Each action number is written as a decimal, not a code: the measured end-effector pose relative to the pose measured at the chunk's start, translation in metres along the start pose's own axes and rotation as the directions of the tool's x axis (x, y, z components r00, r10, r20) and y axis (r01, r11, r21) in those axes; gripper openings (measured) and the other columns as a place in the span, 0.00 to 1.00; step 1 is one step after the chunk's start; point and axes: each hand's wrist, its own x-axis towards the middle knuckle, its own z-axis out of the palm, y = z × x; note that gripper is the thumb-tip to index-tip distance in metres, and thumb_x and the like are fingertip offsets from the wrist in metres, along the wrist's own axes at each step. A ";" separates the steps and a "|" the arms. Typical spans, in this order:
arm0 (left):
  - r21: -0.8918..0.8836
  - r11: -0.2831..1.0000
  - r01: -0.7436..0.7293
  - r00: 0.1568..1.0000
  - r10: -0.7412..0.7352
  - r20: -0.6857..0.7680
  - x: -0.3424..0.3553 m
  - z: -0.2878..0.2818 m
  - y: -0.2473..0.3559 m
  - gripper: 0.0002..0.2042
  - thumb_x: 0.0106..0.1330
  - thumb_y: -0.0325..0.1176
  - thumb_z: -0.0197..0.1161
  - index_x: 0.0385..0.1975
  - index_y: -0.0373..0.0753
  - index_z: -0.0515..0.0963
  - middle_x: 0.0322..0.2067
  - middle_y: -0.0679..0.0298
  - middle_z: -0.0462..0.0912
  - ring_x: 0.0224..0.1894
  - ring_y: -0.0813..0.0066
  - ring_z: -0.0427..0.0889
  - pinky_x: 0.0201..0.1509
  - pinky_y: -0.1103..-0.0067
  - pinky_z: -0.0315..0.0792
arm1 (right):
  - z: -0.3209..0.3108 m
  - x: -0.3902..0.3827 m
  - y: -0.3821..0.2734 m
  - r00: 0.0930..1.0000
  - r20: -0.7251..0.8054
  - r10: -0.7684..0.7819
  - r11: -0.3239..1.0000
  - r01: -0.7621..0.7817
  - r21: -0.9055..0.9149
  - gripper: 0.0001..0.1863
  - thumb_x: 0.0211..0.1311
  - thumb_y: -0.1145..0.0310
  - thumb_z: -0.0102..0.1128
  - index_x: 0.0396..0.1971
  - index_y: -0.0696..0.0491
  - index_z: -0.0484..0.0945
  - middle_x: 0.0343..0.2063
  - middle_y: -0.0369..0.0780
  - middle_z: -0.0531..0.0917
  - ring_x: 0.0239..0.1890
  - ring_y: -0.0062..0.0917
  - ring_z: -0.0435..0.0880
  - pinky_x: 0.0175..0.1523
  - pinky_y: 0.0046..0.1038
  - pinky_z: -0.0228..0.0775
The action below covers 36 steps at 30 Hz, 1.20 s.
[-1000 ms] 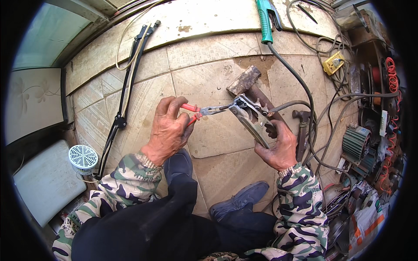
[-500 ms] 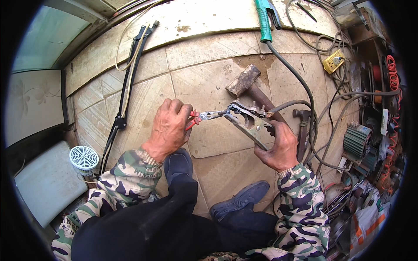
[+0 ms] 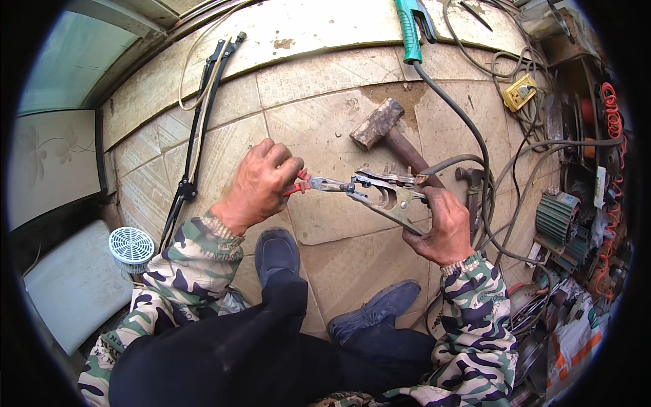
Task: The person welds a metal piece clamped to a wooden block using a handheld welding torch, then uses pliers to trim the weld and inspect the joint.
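My left hand [image 3: 261, 186] is closed around the red handles of a pair of pliers [image 3: 328, 184]. Their jaws meet the left end of a metal welding ground clamp [image 3: 403, 204], at a small dark piece. Whether the jaws grip that piece or only touch it, I cannot tell. My right hand [image 3: 449, 229] grips the clamp's handle end, fingers wrapped behind it and thumb below. A dark cable [image 3: 453, 161] runs off the clamp's right side. Under the clamp, on the floor, lies a sledgehammer [image 3: 378, 124] with a worn head.
A smaller hammer [image 3: 469, 176] lies right of my right hand. Beyond sits a green electrode holder [image 3: 410, 34] with its cable. Tangled cables, a yellow socket box [image 3: 520, 93] and a green motor [image 3: 557, 216] crowd the right. At left are a folded black stand [image 3: 188, 188] and a white basket [image 3: 131, 245].
The clamp has tipped to lie more level, showing its bolts along the top. My left hand has shifted slightly up and left; my right has moved slightly right.
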 end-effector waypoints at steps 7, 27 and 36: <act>0.001 0.998 -0.060 0.996 0.060 0.071 0.007 -0.003 -0.007 0.15 0.53 0.35 0.75 0.38 0.40 0.79 0.34 0.60 0.77 0.40 0.60 0.75 0.44 0.67 0.74 | -0.003 0.002 0.001 1.000 0.000 -0.030 1.000 0.030 -0.009 0.35 0.32 0.67 0.81 0.47 0.57 0.76 0.38 0.47 0.80 0.42 0.44 0.81 0.47 0.39 0.77; -0.065 0.994 -0.089 0.989 0.097 0.115 0.015 -0.005 -0.011 0.15 0.52 0.30 0.74 0.38 0.39 0.80 0.35 0.61 0.78 0.41 0.59 0.76 0.45 0.68 0.74 | -0.003 0.002 0.004 0.998 0.046 -0.037 0.999 0.037 0.006 0.39 0.30 0.68 0.82 0.49 0.57 0.74 0.39 0.48 0.79 0.42 0.45 0.81 0.47 0.40 0.77; -0.090 0.985 -0.148 0.976 0.160 0.150 0.023 -0.009 -0.017 0.14 0.52 0.27 0.72 0.39 0.40 0.79 0.37 0.62 0.79 0.43 0.59 0.76 0.47 0.67 0.75 | -0.004 0.002 0.006 0.997 0.045 -0.062 0.998 0.062 -0.004 0.39 0.30 0.68 0.81 0.49 0.57 0.74 0.38 0.47 0.79 0.42 0.45 0.80 0.46 0.40 0.77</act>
